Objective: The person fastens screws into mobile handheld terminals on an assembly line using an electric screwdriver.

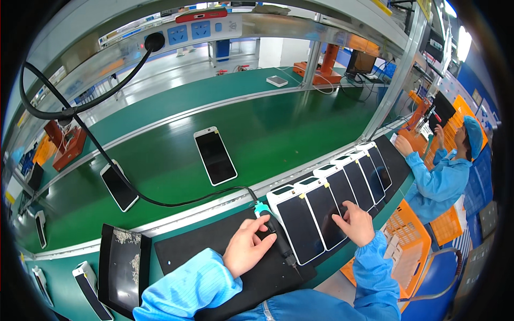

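Note:
My left hand (249,245) is closed around a black electric screwdriver (279,235) with a teal top end. The tool slants down toward me, its bit over the black mat (190,247), and a black cord leads away from its top. Beside it stands a leaning row of several white handheld devices with dark screens; the nearest device (301,227) is next to the screwdriver. My right hand (357,223) hovers at the screens of the second and third devices, fingers bent and apart. I see nothing held in it; whether its fingertips touch a screen is unclear.
A black tray (100,262) with small loose screws stands left of the mat. More devices lie on the green conveyor belt (160,155) beyond a metal rail. At right are an orange basket (412,251) and a co-worker (447,171) in blue. The black cord (176,204) crosses the belt.

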Tool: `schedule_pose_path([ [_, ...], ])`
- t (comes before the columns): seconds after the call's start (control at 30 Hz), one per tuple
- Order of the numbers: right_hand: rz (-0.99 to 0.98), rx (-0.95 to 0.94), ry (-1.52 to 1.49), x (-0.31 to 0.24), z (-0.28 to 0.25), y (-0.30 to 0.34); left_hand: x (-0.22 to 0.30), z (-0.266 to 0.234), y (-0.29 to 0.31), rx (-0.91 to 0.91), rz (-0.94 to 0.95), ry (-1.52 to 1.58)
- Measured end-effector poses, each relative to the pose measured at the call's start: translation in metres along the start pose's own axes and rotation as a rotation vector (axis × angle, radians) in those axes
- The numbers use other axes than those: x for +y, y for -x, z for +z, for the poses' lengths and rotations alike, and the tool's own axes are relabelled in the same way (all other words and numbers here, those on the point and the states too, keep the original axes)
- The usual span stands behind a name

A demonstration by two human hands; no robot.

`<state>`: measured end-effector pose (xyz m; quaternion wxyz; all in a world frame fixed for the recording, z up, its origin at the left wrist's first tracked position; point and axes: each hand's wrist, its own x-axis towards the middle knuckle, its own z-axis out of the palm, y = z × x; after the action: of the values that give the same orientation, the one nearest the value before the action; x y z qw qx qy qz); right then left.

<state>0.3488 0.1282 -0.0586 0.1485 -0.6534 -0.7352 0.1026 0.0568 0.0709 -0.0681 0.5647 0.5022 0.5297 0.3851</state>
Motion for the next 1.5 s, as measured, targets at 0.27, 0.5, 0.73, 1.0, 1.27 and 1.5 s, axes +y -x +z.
schedule_pose_path([
  [0.27, 0.063, -0.011, -0.175, -0.009, 0.005, 0.006, 0.017, 0.02, -0.017, 0.15, 0.559, -1.143],
  [0.5, -0.098, 0.076, -0.405, -0.01, 0.043, 0.017, -0.004, 0.034, -0.008, 0.286, 0.428, -1.18],
  [0.73, 0.146, -0.066, -1.209, 0.049, 0.061, 0.014, -0.019, 0.071, -0.013, 0.262, 0.459, -0.828],
  [1.0, 0.076, -0.251, -1.054, 0.019, 0.041, -0.015, -0.022, 0.046, -0.015, 0.006, 0.058, -0.118],
  [1.27, 0.067, -0.236, -1.131, 0.044, 0.019, -0.013, -0.008, 0.087, -0.016, 0.195, -0.075, 0.138],
  [1.5, 0.067, -0.199, -1.179, 0.031, 0.034, -0.01, -0.026, 0.092, -0.03, 0.311, 0.054, 0.353],
])
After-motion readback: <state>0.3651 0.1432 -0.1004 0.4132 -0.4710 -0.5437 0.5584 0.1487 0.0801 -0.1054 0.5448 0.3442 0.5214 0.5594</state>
